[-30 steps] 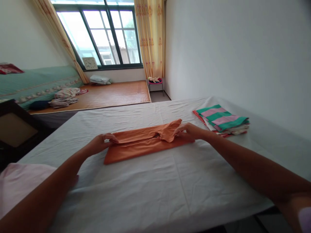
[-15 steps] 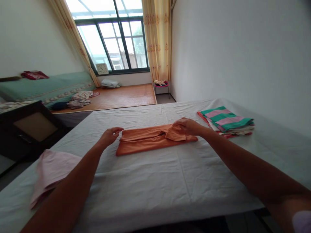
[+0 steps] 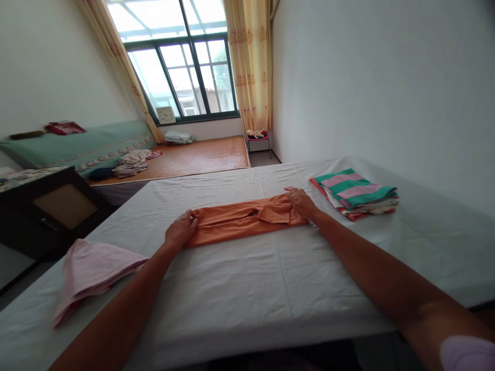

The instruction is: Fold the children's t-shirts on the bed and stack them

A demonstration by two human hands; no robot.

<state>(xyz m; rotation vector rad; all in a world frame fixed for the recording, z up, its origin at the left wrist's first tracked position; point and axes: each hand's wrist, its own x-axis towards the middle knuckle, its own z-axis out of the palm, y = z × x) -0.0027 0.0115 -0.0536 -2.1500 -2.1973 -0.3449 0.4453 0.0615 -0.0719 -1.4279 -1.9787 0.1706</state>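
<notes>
An orange shirt (image 3: 228, 220) lies folded into a long strip across the white-covered table, a sleeve turned inward near its right end. At the strip's left end my left hand (image 3: 181, 228) is closed on the edge of the cloth, fingertips curled over it. My right hand (image 3: 303, 204) grips the opposite end, its fingers bent over the far corner and the thumb side hidden. The fabric looks stretched fairly straight between both hands and rests on the sheet.
A stack of folded clothes (image 3: 356, 190), striped green and pink on top, sits to the right. Pink cloth (image 3: 96, 268) lies beside my left forearm. Beyond the table (image 3: 232, 299) are a low bed (image 3: 193, 157) and a dark cabinet (image 3: 62, 211); a wall (image 3: 367, 87) stands at right.
My left hand has come in from just off the shirt's left end and now holds it. My right hand has shifted slightly right to the shirt's right end.
</notes>
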